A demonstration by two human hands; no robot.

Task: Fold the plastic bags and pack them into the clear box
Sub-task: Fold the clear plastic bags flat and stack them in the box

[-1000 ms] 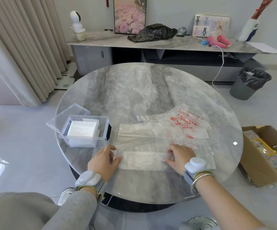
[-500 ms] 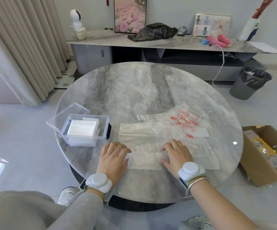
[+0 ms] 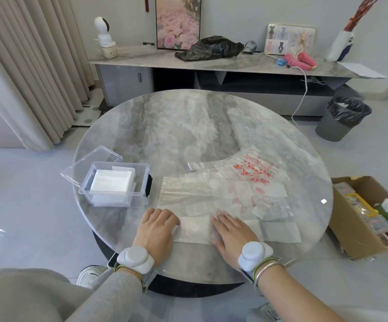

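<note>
While the open left hand (image 3: 156, 231) pins the folded plastic bag (image 3: 194, 230), the flat right hand (image 3: 232, 234) has slid closer.

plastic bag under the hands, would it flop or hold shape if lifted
Probably floppy and very light: the plastic bag is thin, see-through film lying flat. It may slide on the glossy table and unfold if released.

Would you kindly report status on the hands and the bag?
Left hand and right hand both pressing the folded plastic bag flat. Clear box open at left, part filled. Nothing between them.
</note>
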